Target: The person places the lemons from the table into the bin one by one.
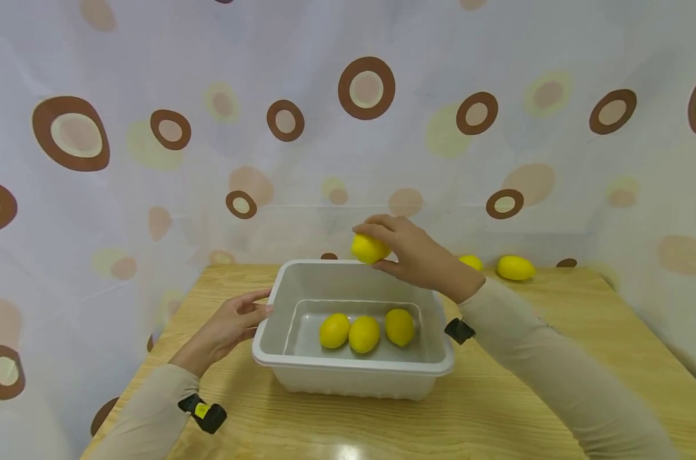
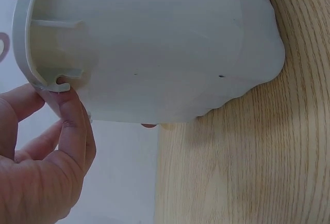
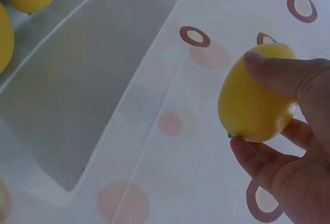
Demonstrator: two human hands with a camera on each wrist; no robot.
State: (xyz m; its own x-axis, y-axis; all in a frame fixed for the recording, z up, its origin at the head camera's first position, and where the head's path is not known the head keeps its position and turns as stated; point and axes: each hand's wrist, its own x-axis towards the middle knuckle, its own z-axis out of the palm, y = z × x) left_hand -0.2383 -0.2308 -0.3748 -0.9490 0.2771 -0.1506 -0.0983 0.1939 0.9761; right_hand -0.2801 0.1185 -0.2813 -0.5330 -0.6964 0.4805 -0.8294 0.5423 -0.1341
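My right hand (image 1: 408,250) grips a yellow lemon (image 1: 370,248) above the back rim of a grey plastic bin (image 1: 352,365). In the right wrist view the thumb lies across the held lemon (image 3: 255,98), with fingertips on its other side. At the bin's left side, my left hand (image 1: 233,326) pinches the rim; the left wrist view shows fingers (image 2: 72,126) tucked under the lip beside a small hook-shaped rib. Inside the bin, a left lemon (image 1: 334,330), a middle lemon (image 1: 364,334) and a right lemon (image 1: 400,327) lie on the floor.
Two more lemons are at the table's back right: one (image 1: 515,268) in full sight, the other (image 1: 470,262) partly behind my right wrist. The wooden table (image 1: 497,409) ends at a patterned curtain (image 1: 325,160) at the back.
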